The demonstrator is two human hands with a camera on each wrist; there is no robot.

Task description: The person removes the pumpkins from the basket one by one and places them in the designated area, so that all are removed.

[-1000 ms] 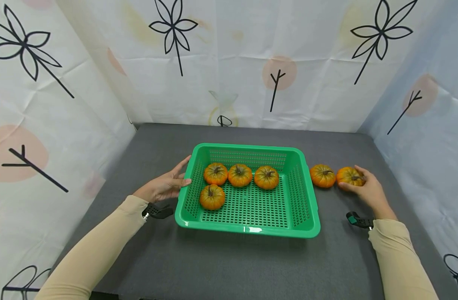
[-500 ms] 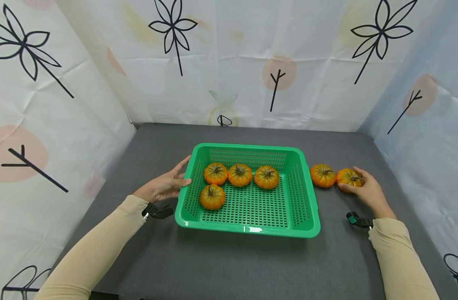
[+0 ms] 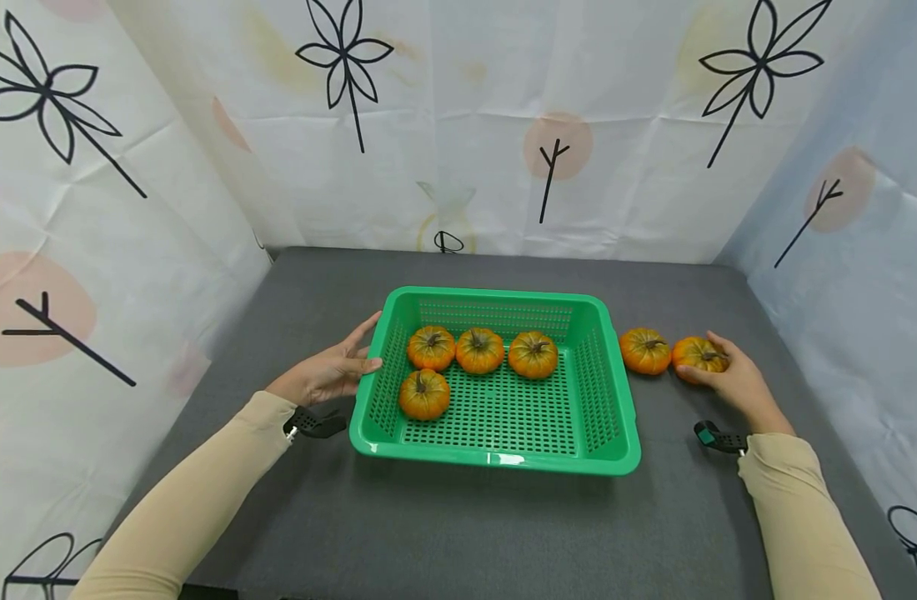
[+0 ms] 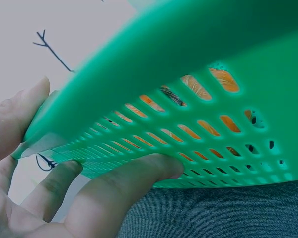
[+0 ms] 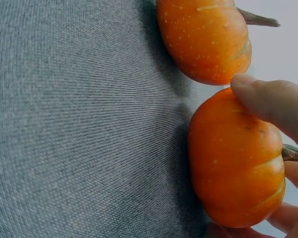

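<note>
A green plastic basket (image 3: 458,456) with slotted walls stands mid-table in the head view. Several small orange pumpkins (image 3: 533,356) lie in its left and middle part. My left hand (image 3: 329,371) holds the basket's left side. In the left wrist view the thumb lies over the rim (image 4: 104,64), and fingertips touch the slotted wall from outside. To the right of the basket, two more pumpkins sit side by side on the table. My right hand (image 3: 739,385) grips the outer pumpkin (image 5: 238,158), thumb on its near side and fingers around the far side. The inner pumpkin (image 5: 206,39) is untouched.
The grey cloth-covered table (image 3: 458,533) bears everything. White patterned sheets (image 3: 488,150) hang behind it and at both sides. The inner loose pumpkin (image 3: 644,351) sits close beside the basket's right wall, between it and my right hand.
Almost nothing moves. The right hand and its pumpkin shift very slightly; the pumpkin remains on the table. The left hand and the basket stay in place.
</note>
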